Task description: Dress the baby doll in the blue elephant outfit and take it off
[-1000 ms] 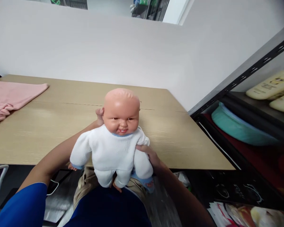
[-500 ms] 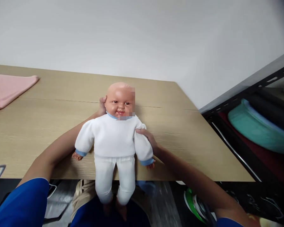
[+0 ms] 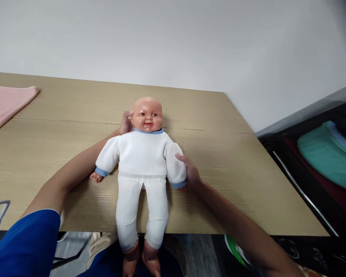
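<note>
One doll [image 3: 142, 156], face up over table [image 3: 225, 169], legs past near edge, feet cropped below. Left hand [image 3: 126, 122], arm extended, beside doll's head, partly hidden behind it; grip cannot be told. Right hand [image 3: 192, 171] holds a sleeve [image 3: 174, 165], thumb in front, other fingers hidden. Cloth [image 3: 8, 104], basin [image 3: 325, 157] cropped by side edges.

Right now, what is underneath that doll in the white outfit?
The tan table shows around the doll, whose feet extend past the table's near edge. The left hand is partly hidden behind the doll's head. Whatever lies directly under the body is covered.
</note>
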`<state>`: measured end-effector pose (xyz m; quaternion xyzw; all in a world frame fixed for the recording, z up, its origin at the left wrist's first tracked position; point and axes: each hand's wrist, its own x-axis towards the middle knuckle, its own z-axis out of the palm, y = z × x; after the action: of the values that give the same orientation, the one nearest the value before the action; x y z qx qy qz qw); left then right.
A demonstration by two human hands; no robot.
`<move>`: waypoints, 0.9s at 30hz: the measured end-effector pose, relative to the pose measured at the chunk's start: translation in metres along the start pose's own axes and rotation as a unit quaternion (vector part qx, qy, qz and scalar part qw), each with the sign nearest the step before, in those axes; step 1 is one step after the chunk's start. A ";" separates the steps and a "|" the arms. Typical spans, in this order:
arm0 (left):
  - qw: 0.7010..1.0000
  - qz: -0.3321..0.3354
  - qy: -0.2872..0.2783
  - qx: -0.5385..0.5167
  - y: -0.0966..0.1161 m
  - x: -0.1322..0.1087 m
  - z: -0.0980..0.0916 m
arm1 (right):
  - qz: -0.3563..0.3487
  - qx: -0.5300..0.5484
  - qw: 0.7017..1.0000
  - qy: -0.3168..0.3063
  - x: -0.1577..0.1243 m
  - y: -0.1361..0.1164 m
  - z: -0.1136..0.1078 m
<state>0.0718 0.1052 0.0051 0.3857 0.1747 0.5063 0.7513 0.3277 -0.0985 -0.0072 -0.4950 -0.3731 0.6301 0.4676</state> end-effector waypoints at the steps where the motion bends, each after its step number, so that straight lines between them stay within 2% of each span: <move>1: 1.000 -0.003 0.006 -0.001 -0.001 0.006 -0.001 | 0.016 0.012 1.000 0.011 0.001 0.001 -0.001; 3: 1.000 -0.008 0.025 0.000 -0.002 0.018 -0.005 | 0.031 0.022 0.999 0.027 0.003 0.002 -0.002; 8: 0.998 -0.019 0.052 0.013 -0.002 0.044 -0.025 | -0.056 -0.035 0.998 0.009 0.005 0.001 -0.005; 11: 0.998 -0.031 0.051 0.007 0.001 0.058 -0.035 | -0.098 -0.121 0.988 0.011 0.002 0.002 -0.008; 13: 0.998 -0.032 0.057 -0.004 0.002 0.067 -0.039 | -0.129 -0.214 0.968 0.038 0.000 0.005 -0.010; 16: 0.997 -0.015 0.072 -0.012 0.002 0.076 -0.043 | -0.161 -0.351 0.919 0.085 -0.003 0.011 -0.014; 18: 0.996 -0.008 0.086 -0.004 0.001 0.078 -0.044 | -0.170 -0.399 0.896 0.098 -0.003 0.014 -0.016; 20: 0.996 -0.013 0.091 0.021 0.000 0.076 -0.045 | -0.176 -0.417 0.886 0.104 -0.003 0.017 -0.017; 27: 0.980 -0.016 0.033 0.196 0.008 0.066 -0.047 | -0.201 -0.457 0.857 0.129 -0.004 0.023 -0.023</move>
<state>0.0640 0.1844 -0.0110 0.5055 0.3010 0.4627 0.6631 0.3452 -0.1083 -0.0331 -0.6442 -0.6468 0.2117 0.3489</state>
